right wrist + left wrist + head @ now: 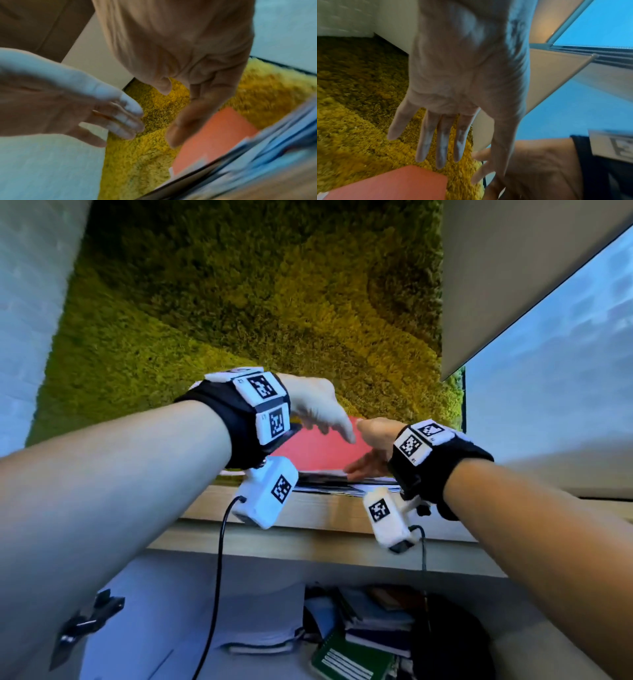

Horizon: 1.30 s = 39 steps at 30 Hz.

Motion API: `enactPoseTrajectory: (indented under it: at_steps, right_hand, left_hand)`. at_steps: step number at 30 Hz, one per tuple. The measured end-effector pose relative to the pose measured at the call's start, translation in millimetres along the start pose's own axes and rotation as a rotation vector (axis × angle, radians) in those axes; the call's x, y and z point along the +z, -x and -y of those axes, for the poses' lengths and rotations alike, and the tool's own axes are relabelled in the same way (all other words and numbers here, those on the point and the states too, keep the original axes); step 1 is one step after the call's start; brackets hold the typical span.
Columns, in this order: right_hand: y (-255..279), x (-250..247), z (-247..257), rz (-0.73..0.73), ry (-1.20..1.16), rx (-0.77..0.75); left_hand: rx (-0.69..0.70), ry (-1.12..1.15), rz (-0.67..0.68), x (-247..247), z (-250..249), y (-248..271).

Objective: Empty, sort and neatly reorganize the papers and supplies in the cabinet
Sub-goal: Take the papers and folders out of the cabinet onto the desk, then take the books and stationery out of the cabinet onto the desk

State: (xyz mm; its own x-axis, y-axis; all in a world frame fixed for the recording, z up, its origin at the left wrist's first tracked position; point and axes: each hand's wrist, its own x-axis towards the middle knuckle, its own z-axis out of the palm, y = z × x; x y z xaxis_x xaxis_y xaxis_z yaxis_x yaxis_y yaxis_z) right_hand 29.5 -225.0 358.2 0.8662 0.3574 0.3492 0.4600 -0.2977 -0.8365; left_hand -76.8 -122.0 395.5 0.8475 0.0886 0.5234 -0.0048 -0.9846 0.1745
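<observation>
A red folder (318, 450) (388, 185) (214, 135) lies on top of a stack of papers (329, 484) (274, 135) on the wooden cabinet top (308, 508). My left hand (318, 409) (443, 94) (68, 101) hovers just above the folder with straight, spread fingers and holds nothing. My right hand (373, 436) (530, 162) (197, 67) is at the folder's right edge, fingers extended and thumb apart. Blur hides whether those fingers touch the folder. The two hands almost meet over it.
Behind the stack rises a green-yellow moss wall (239, 302). A white panel (513, 268) slants in at the upper right. Inside the cabinet below lie white papers (260, 621), stacked notebooks (376, 618), a green notebook (352, 659) and a black object (452, 642). A door hinge (89, 621) sits lower left.
</observation>
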Motion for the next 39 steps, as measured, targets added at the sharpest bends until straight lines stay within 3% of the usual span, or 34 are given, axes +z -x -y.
enactPoseTrajectory:
  at_steps: [2, 4, 9, 17, 22, 24, 26, 29, 31, 33, 36, 39]
  right_hand:
    - [2.0, -5.7, -2.3, -0.070, 0.025, 0.009]
    - [1.2, -14.0, -9.9, -0.105, 0.306, -0.032]
    - [6.5, -26.1, -36.4, -0.049, 0.858, -0.233]
    - [-2.0, -13.2, -61.0, -0.116, 0.929, -0.335]
    - [9.0, -16.6, -64.9, 0.007, 0.883, -0.441]
    - [13.9, -15.9, -74.7, -0.068, 0.777, -0.496]
    - [17.6, -13.5, -87.5, -0.239, 0.664, -0.590]
    - [29.6, -4.5, -106.2, -0.495, 0.511, -0.771]
    - [41.1, 2.9, -120.1, -0.585, 0.444, -0.875]
    - [52.6, 7.9, -135.6, -0.630, 0.519, -0.969]
    - [66.5, 10.6, -169.1, -0.566, 0.704, -1.024]
    - [73.5, 11.7, -211.4, -0.436, 0.887, -0.984]
  left_hand:
    - [0.024, -0.128, 0.120, 10.5, 3.8, 0.3]
    - [0.005, -0.228, 0.190, 29.5, 12.7, -1.8]
    - [0.007, -0.190, 0.206, 51.3, 25.2, -7.5]
    - [-0.144, -0.035, 0.320, 57.3, 31.5, -14.6]
    - [-0.219, -0.160, 0.421, 60.6, 24.7, -8.6]
    - [-0.205, -0.199, 0.380, 62.6, 21.3, -2.4]
    - [-0.140, -0.235, 0.232, 66.3, 17.7, 7.2]
    - [0.036, -0.209, -0.082, 83.2, 11.7, 20.2]
    - [0.185, -0.126, -0.241, 103.4, 5.5, 30.3]
    - [0.332, -0.127, -0.337, 124.0, -0.9, 41.7]
    - [0.497, -0.245, -0.269, 159.0, -5.0, 55.9]
    - [0.473, -0.332, -0.133, 199.8, 7.8, 59.6]
